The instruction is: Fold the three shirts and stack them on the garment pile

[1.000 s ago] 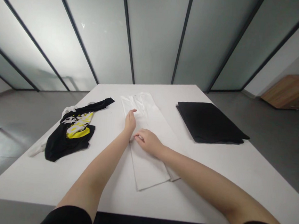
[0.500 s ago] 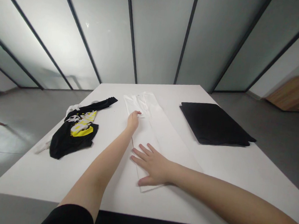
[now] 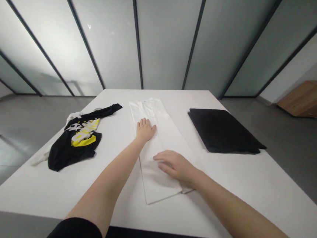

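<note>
White trousers or a similar long white garment point(image 3: 170, 135) lie lengthwise on the white table point(image 3: 231, 199), with two layered lower ends toward me. On the garment's upper part my left hand point(image 3: 145, 129) rests flat, fingers spread and holding nothing. My right hand point(image 3: 175, 165) hovers just over the lower part, fingers loosely bent and apart, with nothing in it; a shadow falls on the cloth beneath.
A crumpled black garment with a yellow and white print point(image 3: 74, 141) lies at the left, over some white cloth point(image 3: 40, 158). A folded black cloth point(image 3: 224, 130) is at the right. Behind the table stand frosted glass panels point(image 3: 165, 38); a wooden cabinet point(image 3: 310, 97) is far right.
My left hand has opened out flat on the garment. My right hand has lifted off the cloth and moved slightly right and up, its fingers now bent.
</note>
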Tool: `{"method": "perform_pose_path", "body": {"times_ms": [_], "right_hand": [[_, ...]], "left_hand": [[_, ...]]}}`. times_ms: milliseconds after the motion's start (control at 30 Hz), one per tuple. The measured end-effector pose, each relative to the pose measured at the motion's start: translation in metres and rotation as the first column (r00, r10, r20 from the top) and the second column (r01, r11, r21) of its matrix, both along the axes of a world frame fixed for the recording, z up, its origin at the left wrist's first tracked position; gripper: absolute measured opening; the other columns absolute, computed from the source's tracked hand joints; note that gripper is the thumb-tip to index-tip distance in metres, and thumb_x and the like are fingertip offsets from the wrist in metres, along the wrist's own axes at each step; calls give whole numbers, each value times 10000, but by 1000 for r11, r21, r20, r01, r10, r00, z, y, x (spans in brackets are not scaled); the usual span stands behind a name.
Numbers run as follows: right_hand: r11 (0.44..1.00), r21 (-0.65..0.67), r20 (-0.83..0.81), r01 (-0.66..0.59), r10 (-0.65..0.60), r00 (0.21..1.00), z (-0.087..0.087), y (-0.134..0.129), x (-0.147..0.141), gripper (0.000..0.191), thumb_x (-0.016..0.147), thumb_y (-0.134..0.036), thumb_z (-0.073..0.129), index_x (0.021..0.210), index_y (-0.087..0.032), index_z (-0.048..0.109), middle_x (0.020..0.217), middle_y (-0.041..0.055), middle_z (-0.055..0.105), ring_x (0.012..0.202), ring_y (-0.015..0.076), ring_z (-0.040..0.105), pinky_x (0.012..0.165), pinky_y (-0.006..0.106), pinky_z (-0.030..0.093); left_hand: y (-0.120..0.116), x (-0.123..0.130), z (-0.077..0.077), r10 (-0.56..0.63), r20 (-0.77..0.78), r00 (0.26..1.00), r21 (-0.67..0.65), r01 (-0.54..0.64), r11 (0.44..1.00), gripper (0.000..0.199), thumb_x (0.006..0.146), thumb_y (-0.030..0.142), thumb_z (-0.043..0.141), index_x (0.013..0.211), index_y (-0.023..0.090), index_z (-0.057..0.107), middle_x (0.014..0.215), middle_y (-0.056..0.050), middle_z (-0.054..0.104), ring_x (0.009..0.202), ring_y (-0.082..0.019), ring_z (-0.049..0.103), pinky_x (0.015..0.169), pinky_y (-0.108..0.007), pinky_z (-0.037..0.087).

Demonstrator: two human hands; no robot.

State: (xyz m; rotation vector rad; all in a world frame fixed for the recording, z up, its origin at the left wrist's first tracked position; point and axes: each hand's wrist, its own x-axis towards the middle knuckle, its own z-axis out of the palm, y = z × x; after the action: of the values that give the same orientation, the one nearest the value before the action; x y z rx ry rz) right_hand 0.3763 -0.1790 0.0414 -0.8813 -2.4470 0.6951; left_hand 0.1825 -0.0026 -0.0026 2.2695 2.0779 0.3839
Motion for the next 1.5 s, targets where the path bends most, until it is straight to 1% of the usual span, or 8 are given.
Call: {"method": "perform_pose_path", "body": {"times_ms": [133,233,500,700,800,933,1133,1500], "right_hand": [[905,61,273,422,-422,865,4,20,18,298,1066,-364,585,1202,-154,747,1153,160,780,1089,311,721,966,419,521],[877,5,418,481,-439,795,7,18,17,203,1041,-319,610,1098,-176,742,973,112,795,909,283,740,791,351,493],[880,-352,154,318,-281,947,5,-6,-13,64,922,-240,734,940,-200,780,848,39,795,768,198,713,716,296,482],[757,-639,-249,-133,-40,968,-7,-21,-26,300,899,-288,777,1193,-231,770,1210,76,795,1061,220,752,927,341,577],[809,-545,-329,-218,33,944,-14,-15,-26,240,936,-243,721,1171,-242,771,1200,67,788,1069,210,743,943,351,573],[993,-118,-131,0,-16,991,-21,7,-15,246,886,-36,622,966,-211,775,957,56,769,917,217,693,892,369,543],[940,219,45,260,-276,960,-34,35,13,272,878,-11,622,996,-207,769,1037,96,737,994,259,661,934,410,523],[952,243,56,188,-207,977,-32,30,13,182,959,-259,763,1133,-208,772,1208,129,713,1121,288,661,1012,454,529]], "left_hand": [[3,0,1,-24,-24,999,-32,24,999,837,1048,641,326,1654,70,413,1760,-244,325,1655,-398,261,1332,-562,208],[4,-1,4,-51,-43,998,-64,48,997,889,1033,683,341,1674,68,379,1772,-248,289,1662,-410,235,1332,-582,201],[9,-13,10,-170,-132,976,-149,150,977,915,1053,694,298,1710,57,296,1802,-219,215,1683,-367,180,1355,-518,164],[14,-32,13,-314,-136,940,-198,284,938,905,1063,687,302,1731,79,244,1816,-193,174,1695,-328,140,1362,-491,122],[19,-37,17,-340,-120,933,-216,309,926,839,1078,663,304,1729,134,273,1819,-173,189,1695,-319,147,1357,-493,138],[22,-19,26,-243,-77,967,-204,224,953,625,1131,515,239,1639,211,442,1744,-184,392,1641,-323,310,1300,-580,264],[3,34,15,116,-10,993,-28,-116,993,631,1094,417,319,1576,60,512,1713,-248,414,1602,-404,341,1284,-599,288],[-16,27,15,-96,172,980,88,82,993,396,1066,281,471,1415,138,588,1472,-202,638,1393,-297,589,1195,-439,425]]}}
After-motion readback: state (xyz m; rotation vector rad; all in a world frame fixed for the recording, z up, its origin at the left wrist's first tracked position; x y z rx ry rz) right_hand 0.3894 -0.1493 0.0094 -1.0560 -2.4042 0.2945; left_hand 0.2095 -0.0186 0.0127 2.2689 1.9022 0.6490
